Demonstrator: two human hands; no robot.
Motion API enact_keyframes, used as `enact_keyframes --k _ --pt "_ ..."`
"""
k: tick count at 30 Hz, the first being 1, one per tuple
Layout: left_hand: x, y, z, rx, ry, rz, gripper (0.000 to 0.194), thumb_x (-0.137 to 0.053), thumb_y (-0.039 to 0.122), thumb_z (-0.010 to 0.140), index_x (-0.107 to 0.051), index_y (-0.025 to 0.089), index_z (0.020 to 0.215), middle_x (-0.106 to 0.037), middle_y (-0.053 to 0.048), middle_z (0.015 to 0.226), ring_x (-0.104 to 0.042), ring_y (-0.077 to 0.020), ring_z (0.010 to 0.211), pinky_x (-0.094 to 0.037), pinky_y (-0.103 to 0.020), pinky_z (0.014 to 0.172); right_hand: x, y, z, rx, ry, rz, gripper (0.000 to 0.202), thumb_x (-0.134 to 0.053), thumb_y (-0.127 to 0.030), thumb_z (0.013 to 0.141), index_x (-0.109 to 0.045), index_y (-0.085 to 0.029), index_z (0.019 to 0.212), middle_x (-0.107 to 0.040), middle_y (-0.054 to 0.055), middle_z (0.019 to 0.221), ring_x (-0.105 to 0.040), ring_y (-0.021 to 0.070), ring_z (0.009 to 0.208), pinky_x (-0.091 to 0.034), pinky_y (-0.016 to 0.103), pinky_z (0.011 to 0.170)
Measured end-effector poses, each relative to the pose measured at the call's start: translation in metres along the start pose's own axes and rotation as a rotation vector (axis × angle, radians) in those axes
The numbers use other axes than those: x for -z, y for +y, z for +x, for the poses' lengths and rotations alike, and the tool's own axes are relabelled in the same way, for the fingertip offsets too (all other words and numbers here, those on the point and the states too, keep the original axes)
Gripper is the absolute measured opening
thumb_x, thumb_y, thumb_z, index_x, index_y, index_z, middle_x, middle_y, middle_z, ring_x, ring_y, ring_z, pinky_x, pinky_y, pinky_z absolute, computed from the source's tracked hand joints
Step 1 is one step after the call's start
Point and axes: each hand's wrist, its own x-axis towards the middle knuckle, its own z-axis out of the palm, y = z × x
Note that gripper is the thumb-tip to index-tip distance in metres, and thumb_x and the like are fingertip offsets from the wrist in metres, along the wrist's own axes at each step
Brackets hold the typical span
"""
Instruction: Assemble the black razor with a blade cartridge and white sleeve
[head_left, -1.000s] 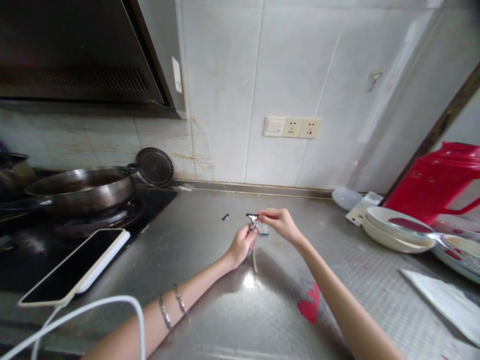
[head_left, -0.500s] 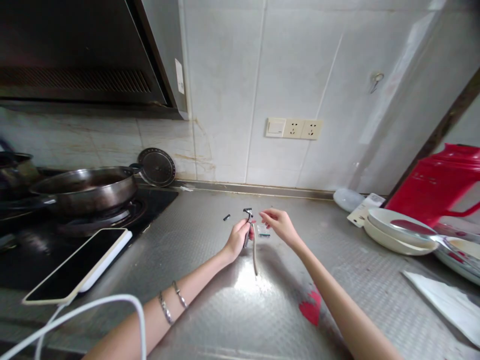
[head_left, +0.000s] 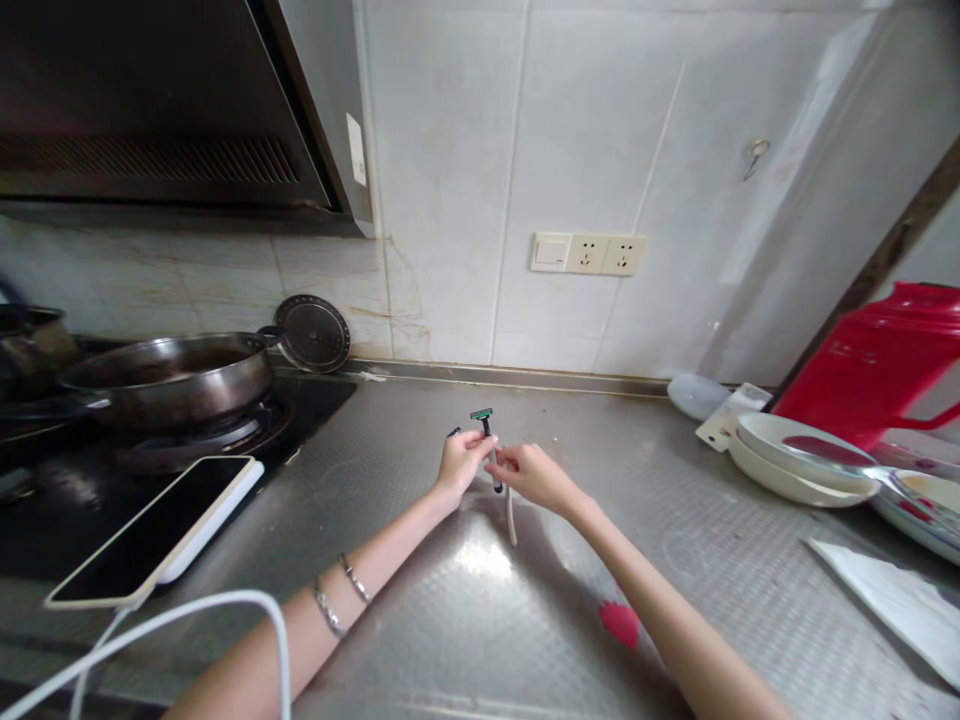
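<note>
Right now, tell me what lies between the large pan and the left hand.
The head view shows the black hob, then bare metal countertop, between the large pan and the left hand.

Metal counter (head_left: 420, 640), textured surface, marked by a red patch (head_left: 619, 622). Lying directly on it: white sheet (head_left: 892, 605), right side; small dark piece (head_left: 454, 432), centre, partly hidden; translucent dish (head_left: 696, 396), near the wall.

No letters, numbers or brands are showing legibly, neither near the hands nor farther off around them.
</note>
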Motion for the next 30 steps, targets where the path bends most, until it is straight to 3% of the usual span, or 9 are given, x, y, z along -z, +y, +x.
enact_keyframes --k 5,8,10,17,25,30 --pt "0.004 0.000 0.002 0.013 -0.042 0.163 0.030 -0.059 0.041 0.068 -0.059 0.013 0.060 -0.059 -0.001 0.053 -0.053 -0.0115 0.052 -0.037 -0.021 0.049 -0.013 -0.003 0.001 -0.080 -0.004 -0.007 0.036 -0.048 -0.035 0.078 -0.053 -0.014 0.049 -0.041 -0.003 0.043 -0.033 0.0067 0.043 -0.020 0.021 0.044" --pt "0.012 0.002 0.008 0.112 0.015 0.288 0.035 -0.050 0.044 0.074 -0.060 0.012 0.062 -0.058 -0.002 0.049 -0.053 -0.0119 0.046 -0.037 -0.022 0.048 -0.017 -0.001 0.003 -0.190 -0.019 -0.042 0.037 -0.050 -0.030 0.073 -0.046 -0.015 0.040 -0.033 -0.003 0.040 -0.029 0.0059 0.040 -0.018 0.022 0.043" --pt "0.018 0.004 0.011 0.106 0.069 0.377 0.039 -0.045 0.044 0.075 -0.058 0.014 0.055 -0.053 -0.001 0.041 -0.049 -0.0111 0.040 -0.036 -0.022 0.047 -0.019 0.001 0.004 -0.244 -0.044 -0.065 0.034 -0.051 -0.025 0.070 -0.044 -0.015 0.038 -0.031 -0.004 0.038 -0.029 0.0059 0.039 -0.018 0.023 0.042" --pt "0.021 0.005 0.012 -0.027 0.116 0.476 0.039 -0.041 0.037 0.074 -0.048 0.017 0.041 -0.039 0.003 0.031 -0.041 -0.0096 0.034 -0.034 -0.022 0.048 -0.025 0.005 0.007 -0.330 -0.143 -0.058 0.032 -0.051 -0.024 0.070 -0.050 -0.015 0.038 -0.041 0.000 0.036 -0.042 0.0097 0.040 -0.027 0.022 0.044" --pt "0.026 0.002 0.016 -0.052 0.135 0.478 0.037 -0.041 0.036 0.073 -0.047 0.018 0.041 -0.037 0.004 0.033 -0.040 -0.0098 0.034 -0.032 -0.022 0.046 -0.031 0.003 0.011 -0.323 -0.144 -0.060 0.036 -0.055 -0.034 0.071 -0.053 -0.016 0.039 -0.048 0.002 0.039 -0.045 0.0107 0.041 -0.028 0.023 0.044" --pt "0.038 -0.002 0.026 -0.118 0.164 0.597 0.033 -0.045 0.034 0.073 -0.051 0.017 0.046 -0.043 0.003 0.038 -0.044 -0.0110 0.041 -0.030 -0.022 0.047 -0.030 0.003 0.011 -0.326 -0.133 -0.026 0.038 -0.054 -0.037 0.072 -0.054 -0.016 0.040 -0.049 0.002 0.039 -0.043 0.0098 0.039 -0.028 0.023 0.045"
